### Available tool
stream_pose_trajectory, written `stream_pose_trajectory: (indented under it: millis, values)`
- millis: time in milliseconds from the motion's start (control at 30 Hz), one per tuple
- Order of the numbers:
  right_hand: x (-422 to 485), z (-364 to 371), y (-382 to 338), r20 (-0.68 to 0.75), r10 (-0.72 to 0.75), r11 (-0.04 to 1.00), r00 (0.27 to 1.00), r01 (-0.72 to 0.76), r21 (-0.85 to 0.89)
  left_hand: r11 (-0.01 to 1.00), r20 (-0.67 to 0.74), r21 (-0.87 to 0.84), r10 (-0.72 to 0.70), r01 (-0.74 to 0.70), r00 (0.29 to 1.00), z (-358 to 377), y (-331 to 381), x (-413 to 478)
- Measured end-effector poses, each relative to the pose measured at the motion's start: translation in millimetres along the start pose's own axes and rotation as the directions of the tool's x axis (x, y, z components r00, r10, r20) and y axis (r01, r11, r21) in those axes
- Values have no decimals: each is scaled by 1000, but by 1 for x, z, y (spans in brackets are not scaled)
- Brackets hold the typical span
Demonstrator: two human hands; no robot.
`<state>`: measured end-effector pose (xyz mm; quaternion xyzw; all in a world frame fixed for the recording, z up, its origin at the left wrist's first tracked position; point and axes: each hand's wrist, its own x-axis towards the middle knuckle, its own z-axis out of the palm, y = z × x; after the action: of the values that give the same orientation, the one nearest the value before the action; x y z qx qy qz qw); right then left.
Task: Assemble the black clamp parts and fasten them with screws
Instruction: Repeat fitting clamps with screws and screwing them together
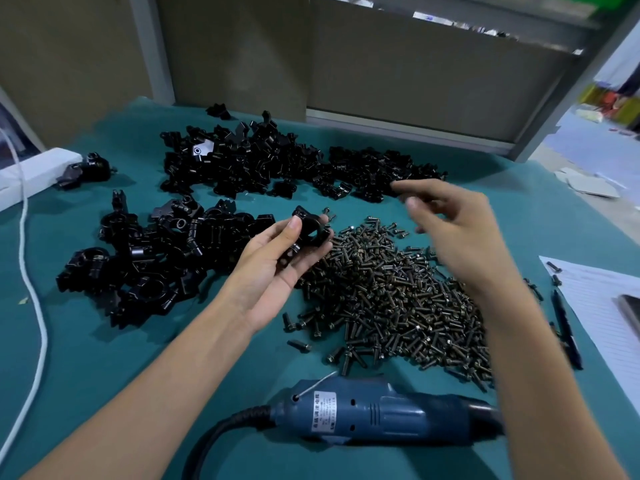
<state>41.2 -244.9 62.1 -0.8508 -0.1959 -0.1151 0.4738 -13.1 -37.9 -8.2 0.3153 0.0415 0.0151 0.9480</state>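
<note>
One black metal clamp half gripped in left hand, right hand loose, empty at 2 o'clock; dark screws unfitted.

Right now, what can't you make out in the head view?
All head view.
- Right hand: motion-blurred; whether it holds anything is unclear.
- Blue driver: bit end hidden behind the right forearm.
- Driver label: print too small.
- Dark object on the paper: cut off by right edge.
</note>
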Motion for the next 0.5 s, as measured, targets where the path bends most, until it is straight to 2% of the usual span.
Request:
stream_pose_trajectory:
  millis: [133, 267, 500]
  values:
    - [-1, -43, 23, -13, 108, 983, 994, -109, -146, 997, -34, -71, -25, 23, 999, -1, 1, 0]
    - [-10, -57, 41, 111, 219, 944, 969, -182, -277, 998, -61, -60, -35, 31, 998, 0, 3, 1]
    - [-9, -34, 44, 261, 287, 866, 922, -133, -483, 999, -73, 11, -34, 35, 997, 2, 2, 1]
